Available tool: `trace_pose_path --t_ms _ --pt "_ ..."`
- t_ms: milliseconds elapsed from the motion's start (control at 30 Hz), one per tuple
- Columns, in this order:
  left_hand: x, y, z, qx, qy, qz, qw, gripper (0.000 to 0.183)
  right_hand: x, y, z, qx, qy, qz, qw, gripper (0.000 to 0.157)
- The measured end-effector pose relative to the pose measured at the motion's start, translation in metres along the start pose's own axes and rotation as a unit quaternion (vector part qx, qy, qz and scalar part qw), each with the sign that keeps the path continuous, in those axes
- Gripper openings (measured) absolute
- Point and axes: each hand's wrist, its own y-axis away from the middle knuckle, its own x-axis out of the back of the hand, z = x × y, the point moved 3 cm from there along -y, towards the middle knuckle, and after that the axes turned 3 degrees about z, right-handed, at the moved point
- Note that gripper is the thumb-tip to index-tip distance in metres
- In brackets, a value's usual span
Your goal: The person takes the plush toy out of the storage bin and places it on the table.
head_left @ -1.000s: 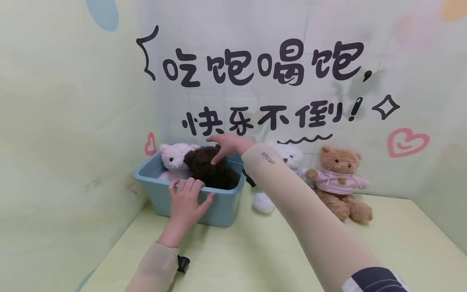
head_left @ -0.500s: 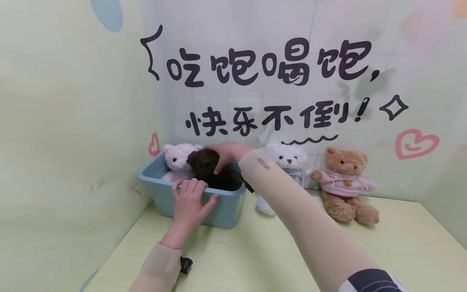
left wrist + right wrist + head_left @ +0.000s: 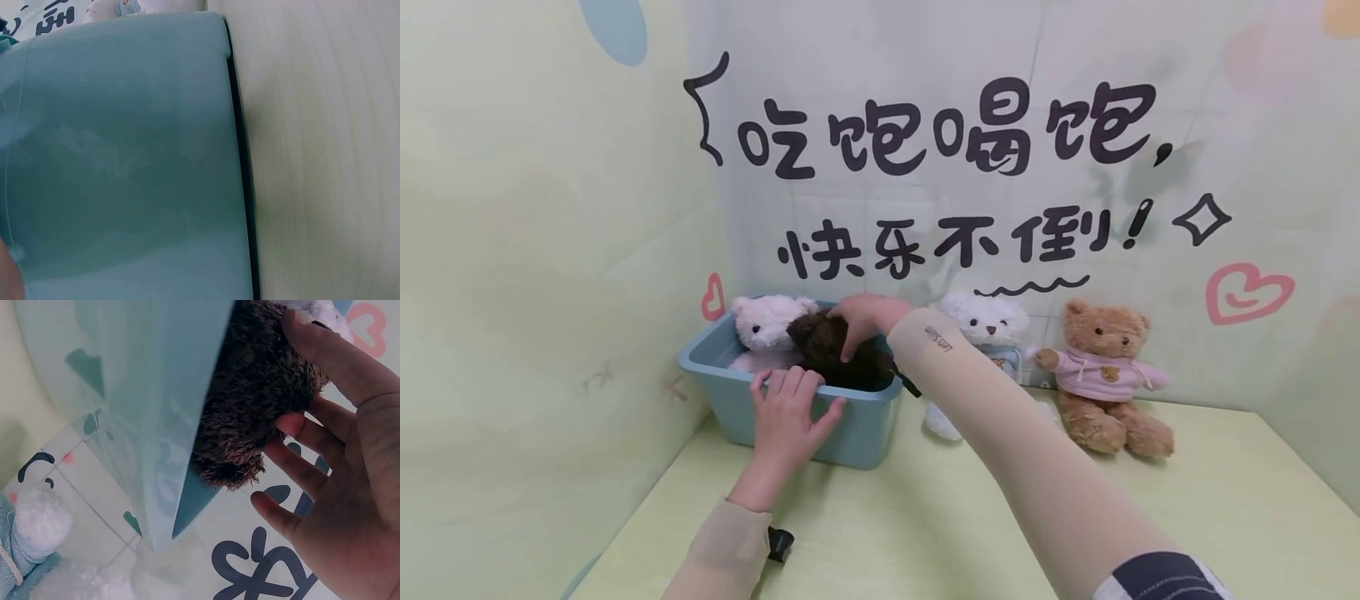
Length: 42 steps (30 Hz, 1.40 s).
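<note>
The bin (image 3: 850,429) is standing near the tabletop's (image 3: 940,525) back left corner. Inside it, a first bear (image 3: 767,322) is resting left of a second bear (image 3: 822,342). Right of the bin, near the back edge, a third bear (image 3: 991,323) and then a fourth bear (image 3: 1105,375) are sitting.

1. Head: above the table (image 3: 940,517), we look forward and down past its far edge to the lettered wall (image 3: 925,192).
2. Left wrist: very close, frame rolled sideways, we face the blue bin (image 3: 137,169), near side.
3. Right wrist: close, tilted, we face right hand (image 3: 350,481) and brown bear (image 3: 256,394).
4. Shared, all views: the bin, table's far left corner.
</note>
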Motion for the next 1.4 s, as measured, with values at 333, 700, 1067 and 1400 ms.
trace_pose_path --t_ms 333,700,1067,1400 --pt "-0.001 -0.001 0.001 -0.006 0.005 0.004 1.0 0.058 0.005 0.009 -0.002 0.009 0.014 0.009 1.0 0.066" --pt "0.0 -0.003 0.003 -0.008 0.008 0.007 0.9999 0.057 0.001 0.018 0.004 -0.009 0.074 0.001 0.997 0.079" --pt "0.002 -0.002 0.004 -0.004 0.014 0.003 0.9999 0.055 0.029 0.026 0.021 0.028 -0.009 0.034 0.999 0.06" --pt "0.001 -0.001 0.002 0.0 0.013 0.005 0.9999 0.058 0.06 0.037 0.024 0.046 -0.027 0.095 0.994 0.056"
